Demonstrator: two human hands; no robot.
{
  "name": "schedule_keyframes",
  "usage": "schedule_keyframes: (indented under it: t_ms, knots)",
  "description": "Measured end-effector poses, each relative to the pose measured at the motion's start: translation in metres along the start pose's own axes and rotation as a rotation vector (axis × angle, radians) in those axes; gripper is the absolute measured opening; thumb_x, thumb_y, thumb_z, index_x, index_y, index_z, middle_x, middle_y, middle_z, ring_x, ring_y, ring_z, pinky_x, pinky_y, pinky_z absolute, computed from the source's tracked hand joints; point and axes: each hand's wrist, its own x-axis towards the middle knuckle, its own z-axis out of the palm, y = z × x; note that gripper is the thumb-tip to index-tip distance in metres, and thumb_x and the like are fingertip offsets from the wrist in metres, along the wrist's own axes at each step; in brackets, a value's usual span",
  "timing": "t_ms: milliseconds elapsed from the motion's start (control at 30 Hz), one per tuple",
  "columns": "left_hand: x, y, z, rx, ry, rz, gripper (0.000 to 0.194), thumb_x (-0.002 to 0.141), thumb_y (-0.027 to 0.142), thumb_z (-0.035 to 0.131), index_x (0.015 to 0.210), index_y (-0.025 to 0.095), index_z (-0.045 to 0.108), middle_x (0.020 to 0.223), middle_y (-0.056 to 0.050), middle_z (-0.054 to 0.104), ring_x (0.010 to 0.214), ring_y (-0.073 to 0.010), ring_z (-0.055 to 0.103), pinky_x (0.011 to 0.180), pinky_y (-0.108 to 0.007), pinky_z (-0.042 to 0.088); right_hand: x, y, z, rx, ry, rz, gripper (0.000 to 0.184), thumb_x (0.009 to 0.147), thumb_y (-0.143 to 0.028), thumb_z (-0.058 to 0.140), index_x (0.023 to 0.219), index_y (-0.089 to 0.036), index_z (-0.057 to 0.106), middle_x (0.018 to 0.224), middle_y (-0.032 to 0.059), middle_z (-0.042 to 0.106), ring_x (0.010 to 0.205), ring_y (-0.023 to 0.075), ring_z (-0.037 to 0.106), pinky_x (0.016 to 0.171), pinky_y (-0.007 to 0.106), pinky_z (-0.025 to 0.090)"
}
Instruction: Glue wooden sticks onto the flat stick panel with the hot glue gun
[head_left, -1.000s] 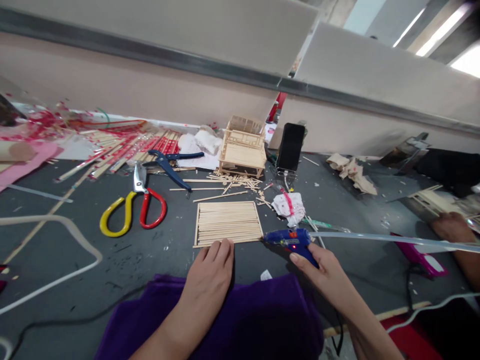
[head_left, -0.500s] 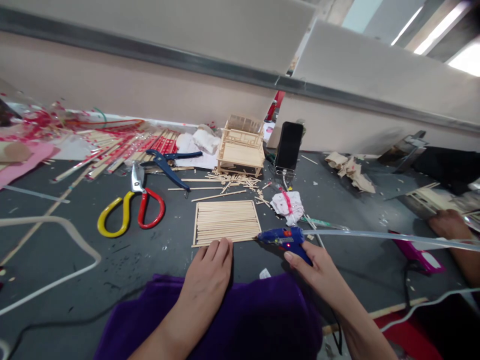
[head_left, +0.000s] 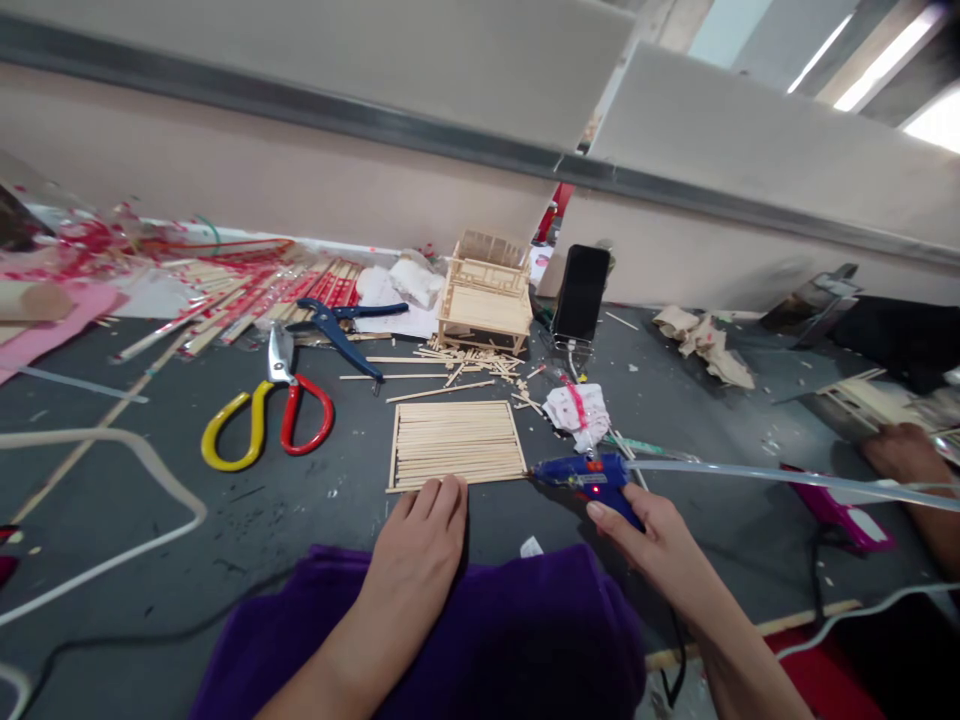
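A flat panel of thin wooden sticks (head_left: 457,440) lies on the dark table in front of me. My left hand (head_left: 424,535) bends its fingers, held together, over the panel's near edge and presses there; the thumb is hidden. In my right hand (head_left: 649,535) is a blue hot glue gun (head_left: 585,472), its small red light lit. The nozzle points left at the panel's near right corner, touching or nearly so. From the back of the gun a long clear glue stick (head_left: 750,478) runs out to the right.
Behind the panel stand a small stick-built model (head_left: 484,300) and a phone (head_left: 581,292). Yellow-and-red-handled scissors (head_left: 279,395), blue cutters (head_left: 337,330) and packed sticks (head_left: 277,300) lie left. Crumpled paper (head_left: 577,415) is nearby. Another person's hand (head_left: 907,450) works at far right.
The glue gun's tip slid a little left along the panel's near edge, then came back right to the corner. My left hand has stayed on the panel.
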Motion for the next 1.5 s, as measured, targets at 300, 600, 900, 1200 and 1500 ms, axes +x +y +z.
schedule_keyframes:
  t_ms: [300, 600, 900, 1200, 1500]
  knots:
    - [-0.002, -0.003, 0.002, -0.058, -0.024, -0.034, 0.043, 0.084, 0.003, 0.046, 0.127, 0.008, 0.052, 0.114, -0.013, 0.059, 0.101, -0.0265, 0.052, 0.082, -0.039, 0.047, -0.005, -0.008, -0.001, 0.077, 0.014, 0.053, 0.039, 0.08, -0.056, 0.053, 0.074, -0.018, 0.057, 0.045, -0.0039, 0.044, 0.04, 0.0113, 0.04, 0.038, 0.023, 0.029]
    - [-0.006, -0.015, -0.006, -0.262, 0.045, -0.076, 0.04, 0.086, 0.008, 0.042, 0.125, 0.012, 0.051, 0.115, -0.013, 0.058, 0.101, -0.0259, 0.052, 0.081, -0.04, 0.047, -0.007, -0.023, 0.008, 0.141, 0.026, 0.012, 0.037, 0.081, -0.053, 0.055, 0.076, -0.017, 0.061, 0.046, -0.003, 0.047, 0.041, 0.0115, 0.042, 0.039, 0.023, 0.03]
    - [-0.024, -0.078, -0.008, -0.568, 0.106, -0.312, 0.02, 0.088, 0.023, 0.05, 0.104, 0.02, 0.062, 0.106, -0.006, 0.059, 0.098, -0.0208, 0.053, 0.087, -0.036, 0.046, -0.001, -0.053, 0.047, 0.136, -0.163, -0.12, 0.029, 0.087, -0.043, 0.05, 0.08, -0.017, 0.06, 0.071, 0.0048, 0.065, 0.064, 0.017, 0.058, 0.058, 0.026, 0.044]
    - [-0.025, -0.073, -0.006, -0.618, 0.058, -0.355, 0.025, 0.085, 0.02, 0.055, 0.109, 0.022, 0.06, 0.107, -0.006, 0.059, 0.098, -0.0216, 0.051, 0.086, -0.037, 0.045, 0.01, -0.071, 0.076, 0.047, -0.237, -0.16, 0.022, 0.086, -0.036, 0.05, 0.081, -0.017, 0.06, 0.072, 0.0038, 0.066, 0.066, 0.0177, 0.058, 0.061, 0.026, 0.043]
    - [-0.026, -0.073, -0.004, -0.612, 0.066, -0.344, 0.027, 0.086, 0.019, 0.054, 0.112, 0.022, 0.058, 0.105, -0.006, 0.058, 0.096, -0.0214, 0.052, 0.084, -0.037, 0.046, 0.015, -0.072, 0.086, 0.036, -0.234, -0.194, 0.02, 0.087, -0.033, 0.05, 0.081, -0.017, 0.06, 0.076, 0.0046, 0.066, 0.07, 0.0173, 0.058, 0.065, 0.028, 0.044]
